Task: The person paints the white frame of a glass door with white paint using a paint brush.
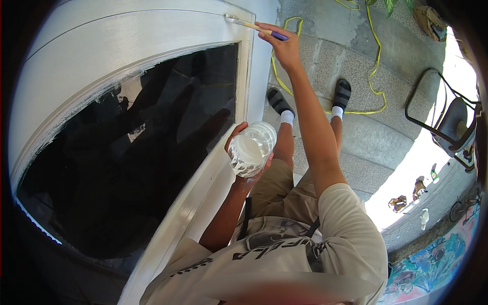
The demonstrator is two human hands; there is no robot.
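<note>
Between the fingers of my right hand (285,47) is a paintbrush (254,26) with a wooden handle that ends in purple. Its whitened bristles meet the white frame (168,28) near the upper right corner of the dark glass pane (132,168). My left hand (243,178) is wrapped round a clear plastic jar (252,149), held tilted in front of my body beside the frame's edge. White paint coats part of the jar's inside. Ragged white smears run along the curved border of the glass.
A yellow cord (378,66) snakes over the paved ground (356,132) around my feet. To the right stands a black metal chair (452,122). Several small items lie in the sunlit strip beyond, near a painted mural wall (437,264). A brown bag (430,23) sits at the top right.
</note>
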